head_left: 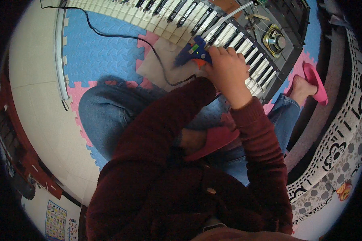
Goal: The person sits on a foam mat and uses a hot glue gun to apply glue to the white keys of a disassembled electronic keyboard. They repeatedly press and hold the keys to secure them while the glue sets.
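My right hand (227, 72) grips the handle of a blue hot glue gun (191, 51) with an orange trigger and a small green light. The gun's nozzle points right, toward the white keys of an electronic keyboard (169, 16) lying on the floor in front of me. The keyboard's right end is open, and a round speaker (274, 40) and loose wires show inside. My left sleeve (169, 116) reaches up under my right wrist. The left hand itself is hidden there.
A black cable (108, 34) runs from the glue gun across blue and pink foam mats (96, 56). I sit in jeans with a red slipper (213, 140) on my folded foot and a pink slipper (315, 82) at right. A patterned rug (342, 132) lies far right.
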`<state>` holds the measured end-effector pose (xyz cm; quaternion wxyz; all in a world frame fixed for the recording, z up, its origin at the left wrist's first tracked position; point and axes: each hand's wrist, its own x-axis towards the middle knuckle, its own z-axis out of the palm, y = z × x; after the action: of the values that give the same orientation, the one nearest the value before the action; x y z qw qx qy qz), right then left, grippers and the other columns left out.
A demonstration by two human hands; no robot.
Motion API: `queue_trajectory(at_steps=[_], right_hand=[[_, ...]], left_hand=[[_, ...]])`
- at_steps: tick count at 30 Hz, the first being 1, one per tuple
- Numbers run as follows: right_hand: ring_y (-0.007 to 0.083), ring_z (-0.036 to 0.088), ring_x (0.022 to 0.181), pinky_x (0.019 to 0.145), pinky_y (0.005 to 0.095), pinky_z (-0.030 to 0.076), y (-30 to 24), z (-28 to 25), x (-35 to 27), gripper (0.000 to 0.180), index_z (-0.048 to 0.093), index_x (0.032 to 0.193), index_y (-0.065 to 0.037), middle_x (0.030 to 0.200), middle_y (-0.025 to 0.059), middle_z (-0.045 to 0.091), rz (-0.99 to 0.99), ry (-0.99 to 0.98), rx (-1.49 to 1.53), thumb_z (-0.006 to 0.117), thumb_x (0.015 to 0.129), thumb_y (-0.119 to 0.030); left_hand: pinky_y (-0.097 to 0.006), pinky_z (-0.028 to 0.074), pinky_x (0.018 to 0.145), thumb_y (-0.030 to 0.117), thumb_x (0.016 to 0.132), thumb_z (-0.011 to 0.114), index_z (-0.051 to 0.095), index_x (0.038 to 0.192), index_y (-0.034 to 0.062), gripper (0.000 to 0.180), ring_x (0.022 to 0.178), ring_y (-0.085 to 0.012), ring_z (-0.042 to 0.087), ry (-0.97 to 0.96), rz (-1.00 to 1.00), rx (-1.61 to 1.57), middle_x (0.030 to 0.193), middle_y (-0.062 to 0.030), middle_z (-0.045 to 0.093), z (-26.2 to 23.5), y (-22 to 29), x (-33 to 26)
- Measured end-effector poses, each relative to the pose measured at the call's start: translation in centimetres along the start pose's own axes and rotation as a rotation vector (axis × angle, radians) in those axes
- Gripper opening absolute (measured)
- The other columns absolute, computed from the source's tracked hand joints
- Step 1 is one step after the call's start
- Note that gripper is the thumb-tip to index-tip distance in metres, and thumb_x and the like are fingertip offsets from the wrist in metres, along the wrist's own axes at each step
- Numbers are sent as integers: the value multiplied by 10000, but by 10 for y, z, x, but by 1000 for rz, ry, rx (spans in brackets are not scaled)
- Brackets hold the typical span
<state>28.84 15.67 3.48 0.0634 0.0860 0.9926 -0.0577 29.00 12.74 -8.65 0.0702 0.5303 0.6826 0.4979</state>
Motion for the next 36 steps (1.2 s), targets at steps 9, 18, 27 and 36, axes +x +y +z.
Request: queue_trajectory(at_steps=[9, 18, 27, 36], right_hand=[[268, 625, 918, 763, 448, 490, -11, -11, -6, 318, 676, 1046, -152, 934, 27, 671, 48, 132, 24, 729, 764, -290], [289, 556, 887, 739, 475, 434, -3, -23, -66, 248, 683, 979, -138, 906, 54, 582, 20, 401, 394, 751, 750, -207], [300, 607, 763, 665, 376, 468, 40, 15, -140, 105, 657, 891, -32, 815, 106, 621, 509, 407, 565, 711, 839, -105], [367, 655, 805, 722, 485, 530, 41, 52, -163, 283, 655, 851, -59, 844, 155, 660, 590, -132, 505, 642, 864, -342]], left_hand=[[-590, 384, 907, 622, 858, 477, 515, 1249, 152, 613, 1183, -420, 458, 261, -368, -1026, 1291, -147, 483, 11, 11, 7], [-491, 363, 937, 590, 871, 520, 585, 1245, 179, 559, 1211, -292, 464, 224, -316, -1439, 1235, -73, 549, 10, 6, -6], [-452, 317, 957, 106, 735, 672, 730, 989, 155, 265, 1084, -184, 602, -99, 150, 300, 1197, 40, 689, -9, -6, -2], [-438, 335, 960, 120, 728, 749, 732, 951, 184, 232, 1030, -174, 606, 114, -164, -114, 1150, 78, 704, 16, -18, -12]])
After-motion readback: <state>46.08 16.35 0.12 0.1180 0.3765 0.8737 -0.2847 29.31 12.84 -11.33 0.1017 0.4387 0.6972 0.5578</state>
